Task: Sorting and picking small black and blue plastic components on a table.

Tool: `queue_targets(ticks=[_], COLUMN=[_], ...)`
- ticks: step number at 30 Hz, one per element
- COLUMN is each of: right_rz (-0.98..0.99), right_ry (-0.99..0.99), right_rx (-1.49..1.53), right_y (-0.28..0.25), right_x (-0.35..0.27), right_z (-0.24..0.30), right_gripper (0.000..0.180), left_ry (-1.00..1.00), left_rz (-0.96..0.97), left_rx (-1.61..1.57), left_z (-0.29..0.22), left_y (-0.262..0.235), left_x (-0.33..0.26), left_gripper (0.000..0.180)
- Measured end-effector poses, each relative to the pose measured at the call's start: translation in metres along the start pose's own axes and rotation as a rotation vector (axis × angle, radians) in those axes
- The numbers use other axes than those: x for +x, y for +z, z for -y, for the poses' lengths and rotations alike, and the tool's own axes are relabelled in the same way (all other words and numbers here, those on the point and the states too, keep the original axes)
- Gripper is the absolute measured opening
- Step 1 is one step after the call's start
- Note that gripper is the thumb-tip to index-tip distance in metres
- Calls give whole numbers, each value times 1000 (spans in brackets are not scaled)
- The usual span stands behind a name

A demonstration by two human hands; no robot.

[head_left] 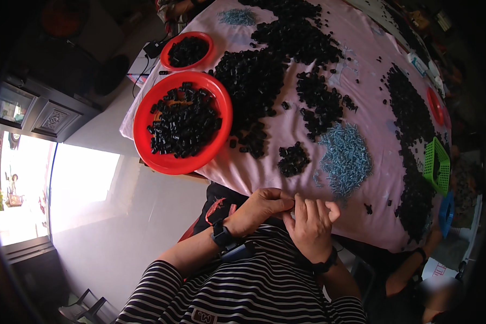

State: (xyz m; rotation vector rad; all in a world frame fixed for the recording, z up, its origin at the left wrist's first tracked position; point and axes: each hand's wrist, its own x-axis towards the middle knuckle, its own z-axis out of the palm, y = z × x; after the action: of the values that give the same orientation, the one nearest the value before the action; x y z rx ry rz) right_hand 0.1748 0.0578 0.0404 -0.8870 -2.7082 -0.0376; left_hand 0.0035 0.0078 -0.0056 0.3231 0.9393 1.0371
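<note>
My left hand (263, 208) and my right hand (311, 225) meet at the table's near edge, in front of my striped shirt. Thumb and index finger of the left are pinched together, their tips touching the right hand. The right thumb is pressed to its bent fingers. Whatever they grip between them is too small and covered to make out. Just beyond lies a heap of small light-blue pieces shaped like screws or pins (345, 160). Left of it sits a little cluster of small black plastic parts (294, 160).
A large red basin (225, 128) and a smaller red bowl (211, 47), both holding black parts, stand at the left. Black heaps (248, 81) cover much of the pink cloth (362, 119). A green basket (436, 165) is at the right edge, near another person's arm (416, 263).
</note>
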Motion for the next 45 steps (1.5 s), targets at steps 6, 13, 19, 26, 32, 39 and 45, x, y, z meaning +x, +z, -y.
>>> queue_targets(ticks=[6,13,19,26,32,39,45], right_rz=[-40,-58,-72,-61,-89,-137,-87], right_ry=[31,36,57,94,97,106,69], right_rx=[22,42,138,74,18,11,113], right_y=[4,9,9,8,9,18,15], right_x=[-3,-4,-4,-3,-5,-8,-3], right_z=[-3,-6,-4,-1,-2,-2,-6], right_gripper=[39,37,35,37,45,49,37], left_ry=[-5,11,15,49,72,-25,-52], left_rz=[19,35,81,33,36,36,50], left_rx=[43,165,133,-24,-51,-204,-45], left_z=[-5,3,3,2,-7,2,7], left_y=[4,-1,-1,11,15,9,-1], left_x=[-1,2,4,0,-1,4,5], left_gripper=[31,41,38,32,28,29,33])
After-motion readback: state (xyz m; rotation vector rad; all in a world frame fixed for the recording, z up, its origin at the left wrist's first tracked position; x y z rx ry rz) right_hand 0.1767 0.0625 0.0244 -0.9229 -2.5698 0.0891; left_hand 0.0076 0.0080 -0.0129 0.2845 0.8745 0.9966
